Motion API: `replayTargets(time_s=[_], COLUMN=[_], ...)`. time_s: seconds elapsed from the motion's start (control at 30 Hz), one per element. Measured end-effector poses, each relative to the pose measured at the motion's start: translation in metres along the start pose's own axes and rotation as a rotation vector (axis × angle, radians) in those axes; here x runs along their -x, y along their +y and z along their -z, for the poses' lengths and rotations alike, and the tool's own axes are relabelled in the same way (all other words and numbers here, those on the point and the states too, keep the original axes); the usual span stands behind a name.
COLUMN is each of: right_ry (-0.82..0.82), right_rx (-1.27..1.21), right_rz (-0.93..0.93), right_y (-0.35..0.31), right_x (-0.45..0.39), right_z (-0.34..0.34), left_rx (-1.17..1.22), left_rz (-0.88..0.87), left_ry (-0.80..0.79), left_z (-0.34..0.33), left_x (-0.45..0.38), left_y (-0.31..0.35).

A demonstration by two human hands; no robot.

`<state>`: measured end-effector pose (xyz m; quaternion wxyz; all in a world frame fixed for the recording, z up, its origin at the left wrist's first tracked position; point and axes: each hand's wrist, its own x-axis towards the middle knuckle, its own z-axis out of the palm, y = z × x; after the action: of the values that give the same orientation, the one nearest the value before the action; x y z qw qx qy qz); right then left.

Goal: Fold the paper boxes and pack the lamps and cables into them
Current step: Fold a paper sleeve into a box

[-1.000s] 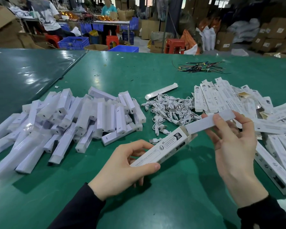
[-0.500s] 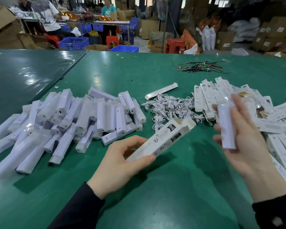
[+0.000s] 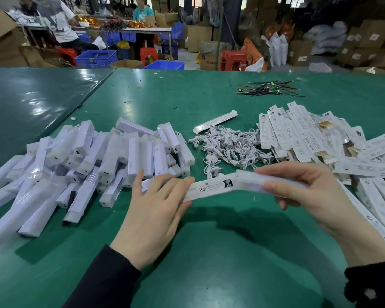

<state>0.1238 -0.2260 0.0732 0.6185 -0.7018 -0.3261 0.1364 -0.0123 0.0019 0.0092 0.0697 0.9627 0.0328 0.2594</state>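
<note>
Both hands: left hand (image 3: 152,210) grips printed paper box (image 3: 211,186), right hand (image 3: 307,192) grips slim white lamp (image 3: 253,177).

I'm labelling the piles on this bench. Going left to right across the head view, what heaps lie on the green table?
Pile of white lamps → tangle of white cables → heap of flat unfolded paper boxes.

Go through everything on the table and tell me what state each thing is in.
Paper box: folded up, left hand holding one end.
Lamp: gripped by right hand, end at box mouth.
Lamp pile: loose, unpacked.
Cables: tangled heap.
Flat boxes: unfolded, stacked.
</note>
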Motion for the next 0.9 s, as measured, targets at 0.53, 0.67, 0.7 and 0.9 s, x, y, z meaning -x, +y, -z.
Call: replayTargets(time_s=[0.53, 0.67, 0.7, 0.9], right_ry=[-0.119, -0.148, -0.160, -0.097], right_rx=[0.069, 0.058, 0.062, 0.099], right_rz=[-0.017, -0.039, -0.051, -0.017], right_y=[-0.003, 0.000, 0.000, 0.000], right_x=[0.004, 0.004, 0.004, 0.002], right_z=[0.027, 0.029, 0.028, 0.024], left_rx=[0.162, 0.233, 0.225, 0.218], left_rz=[-0.079, -0.047, -0.054, -0.056], left_ry=[-0.155, -0.141, -0.143, -0.150], left_z=[0.002, 0.003, 0.004, 0.007], left_x=[-0.001, 0.000, 0.000, -0.001], left_y=[0.002, 0.002, 0.002, 0.003])
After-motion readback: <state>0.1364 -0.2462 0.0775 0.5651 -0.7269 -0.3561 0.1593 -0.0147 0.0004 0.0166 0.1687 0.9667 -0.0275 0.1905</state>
